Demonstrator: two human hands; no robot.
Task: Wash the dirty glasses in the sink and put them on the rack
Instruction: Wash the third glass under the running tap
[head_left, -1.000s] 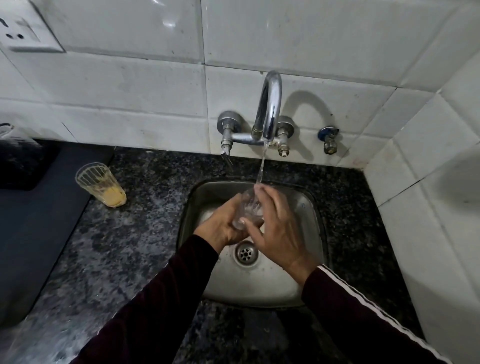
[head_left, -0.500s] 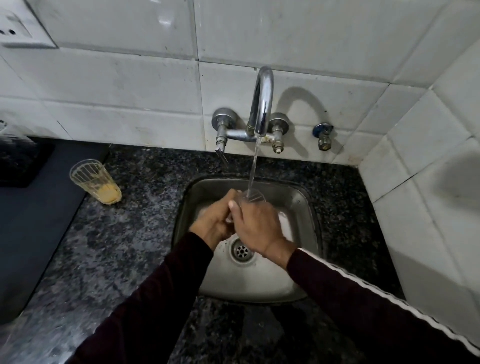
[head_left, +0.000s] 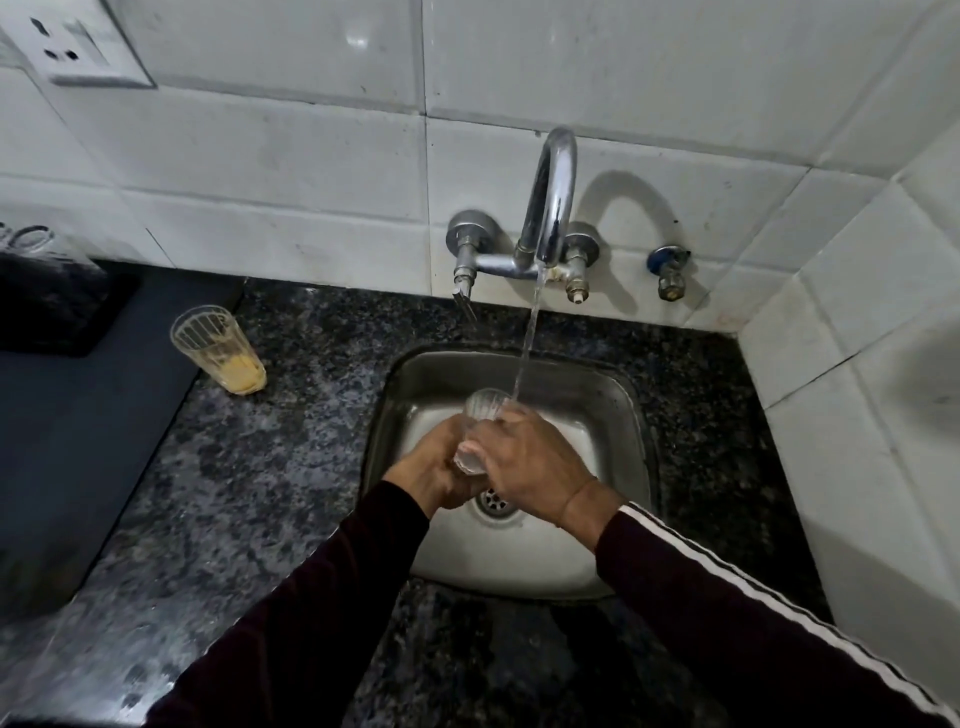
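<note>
Seen from above, a square stainless steel sink (head_left: 613, 395) is set into a dark speckled granite counter (head_left: 291, 457) below white wall tiles. A chrome wall-mounted tap with a curved spout (head_left: 550, 208) runs a thin stream of water (head_left: 527, 343) down into the basin. Both hands meet over the round drain (head_left: 493, 501). The left hand (head_left: 431, 475) curls its fingers round the lower part of a clear ribbed drinking glass (head_left: 480, 423), and the right hand (head_left: 530, 467) wraps over the glass from the other side. The glass is tilted, its open rim towards the tap, and the water seems to land at the rim beside the right fingers, though blur makes this uncertain. Dark sleeves cover both arms. On the counter left of the sink, well apart, stands a second clear ribbed glass with yellow residue at the bottom (head_left: 218, 348).
</note>
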